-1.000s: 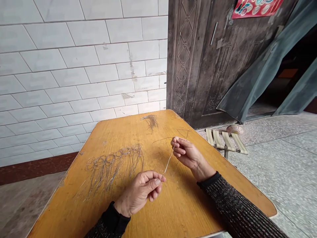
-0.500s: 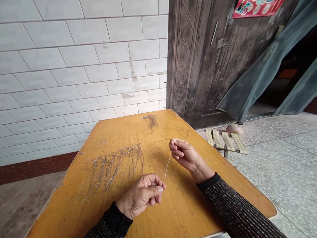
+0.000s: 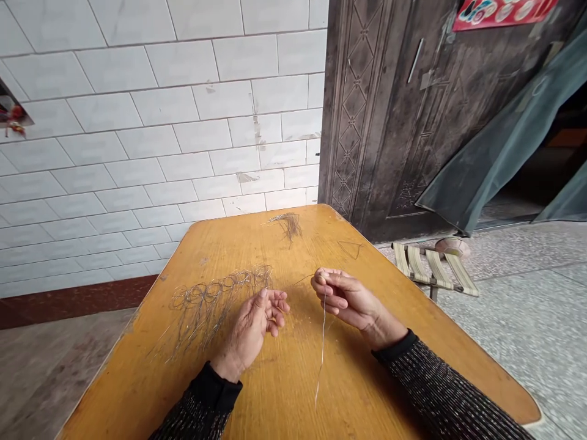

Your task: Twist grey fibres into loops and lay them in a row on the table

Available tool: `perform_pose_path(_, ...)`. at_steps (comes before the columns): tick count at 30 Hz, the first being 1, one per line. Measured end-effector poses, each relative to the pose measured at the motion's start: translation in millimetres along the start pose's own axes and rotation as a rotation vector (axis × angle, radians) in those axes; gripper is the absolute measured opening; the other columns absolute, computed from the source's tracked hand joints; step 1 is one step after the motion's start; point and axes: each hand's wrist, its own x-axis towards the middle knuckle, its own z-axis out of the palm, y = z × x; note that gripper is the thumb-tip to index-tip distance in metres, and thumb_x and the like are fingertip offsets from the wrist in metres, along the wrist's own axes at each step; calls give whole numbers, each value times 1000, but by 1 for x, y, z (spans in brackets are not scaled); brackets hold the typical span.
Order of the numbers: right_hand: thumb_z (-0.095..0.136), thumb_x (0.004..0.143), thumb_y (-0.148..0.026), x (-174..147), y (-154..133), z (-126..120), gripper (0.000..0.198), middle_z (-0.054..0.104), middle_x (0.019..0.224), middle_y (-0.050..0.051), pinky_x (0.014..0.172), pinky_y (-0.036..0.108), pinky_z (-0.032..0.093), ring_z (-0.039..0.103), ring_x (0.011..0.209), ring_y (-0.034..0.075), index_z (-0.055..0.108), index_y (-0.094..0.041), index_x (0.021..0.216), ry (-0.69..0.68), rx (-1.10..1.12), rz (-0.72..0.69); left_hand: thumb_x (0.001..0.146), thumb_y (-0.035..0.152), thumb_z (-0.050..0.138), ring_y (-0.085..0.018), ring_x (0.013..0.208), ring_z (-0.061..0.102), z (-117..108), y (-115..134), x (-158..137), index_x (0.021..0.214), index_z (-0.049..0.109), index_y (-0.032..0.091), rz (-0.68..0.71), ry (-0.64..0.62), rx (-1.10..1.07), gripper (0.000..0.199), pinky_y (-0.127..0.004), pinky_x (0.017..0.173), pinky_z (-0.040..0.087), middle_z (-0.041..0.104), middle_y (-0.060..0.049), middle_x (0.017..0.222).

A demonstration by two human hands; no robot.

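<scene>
Between the thumb and fingertips of my right hand (image 3: 346, 299) a thin wire (image 3: 323, 345) is pinched. One end hangs down toward the table, and a darker length sticks out to the left of the fingers. My left hand (image 3: 257, 324) holds nothing; its fingers are apart and slightly curled, just right of a row of looped wires (image 3: 213, 293). Those wires lie on the wooden table (image 3: 284, 391) with their round loops at the far side and their tails toward me.
A bundle of thin wires (image 3: 290, 225) lies near the table's far end. To its right is a bent wire triangle (image 3: 351, 249). A strap-topped folding stool (image 3: 433, 269) stands beyond the right edge. White tiled wall (image 3: 183, 122) and a dark door (image 3: 380, 122) rise behind.
My left hand has let go of the wire's lower end and moved left and away from me. The wire now hangs from my right hand. The view has turned slightly left.
</scene>
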Motion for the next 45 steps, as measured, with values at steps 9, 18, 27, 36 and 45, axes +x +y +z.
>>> perform_pose_path(9, 57, 74, -24, 3, 5, -1, 17, 43, 53, -7, 32, 14, 28, 22, 31, 0, 50, -15, 62, 114, -129, 16, 75, 29, 55, -10, 56, 52, -7, -5, 5, 81, 59, 16, 293, 232, 544, 15, -21, 51, 43, 57, -1, 66)
perform_pose_path(18, 57, 72, -24, 3, 7, 5, 18, 42, 51, -7, 31, 14, 26, 21, 30, -1, 48, -14, 58, 65, -141, 87, 73, 25, 58, -14, 67, 57, -7, -2, 5, 78, 58, 18, 395, 237, 720, 8, -25, 62, 46, 60, -3, 76)
perform_pose_path(27, 57, 73, -37, 4, 10, 3, 26, 51, 55, -5, 31, 15, 26, 30, 29, 0, 50, -14, 63, 145, -397, 25, 79, 22, 51, -14, 64, 56, -7, 2, 3, 75, 59, 19, 513, 259, 880, 9, -24, 61, 42, 60, -3, 71)
perform_pose_path(36, 63, 70, -41, 6, 14, 3, 29, 53, 50, -6, 31, 17, 17, 32, 29, 1, 56, -13, 71, 173, -594, 2, 87, 17, 39, -16, 79, 58, -19, 4, 1, 91, 59, 19, 673, 136, 1210, 20, -26, 70, 44, 61, -6, 85)
perform_pose_path(45, 68, 65, -40, 6, 12, 0, 29, 51, 49, -6, 30, 16, 20, 31, 31, 1, 60, -13, 71, 165, -589, 1, 87, 7, 33, -15, 77, 59, -22, 11, -5, 101, 57, 19, 713, 63, 1523, 30, -25, 64, 43, 61, -7, 94)
